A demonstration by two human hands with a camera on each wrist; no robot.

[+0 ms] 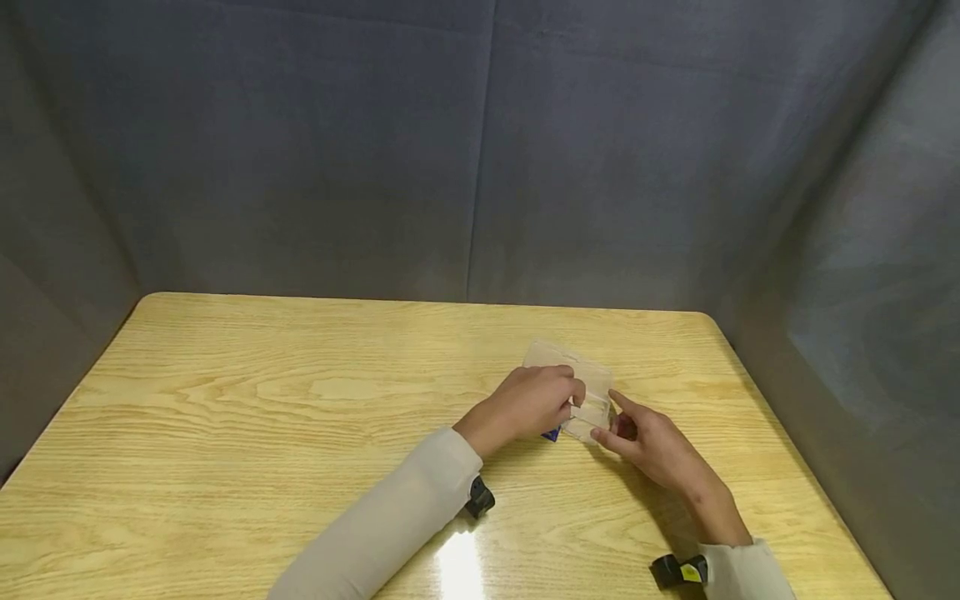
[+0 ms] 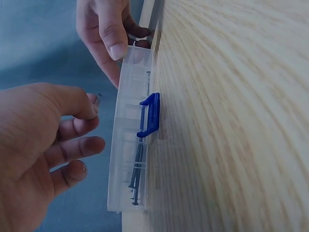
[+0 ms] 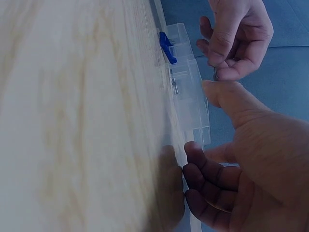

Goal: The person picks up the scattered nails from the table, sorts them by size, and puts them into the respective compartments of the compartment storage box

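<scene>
A clear plastic compartment box [image 1: 579, 428] sits on the table with its lid [image 1: 597, 377] raised at the back. Through its front wall, several long dark nails [image 2: 137, 166] show in the left wrist view, and a shorter nail [image 3: 175, 87] in the right wrist view. A blue latch [image 2: 154, 116] hangs on the front. Above the box, my left hand [image 1: 531, 402] pinches a small nail [image 2: 98, 99] between thumb and index finger, most of it hidden. My right hand [image 1: 654, 442] holds the box's right end between thumb and index finger; its other fingers are bent beside it.
The wood-grain table [image 1: 262, 433] extends far to the left of the box. Grey-blue cloth [image 1: 337, 167] hangs behind the table and along both sides. The table's right edge runs beyond my right hand. Each wrist carries a small black camera [image 1: 480, 497].
</scene>
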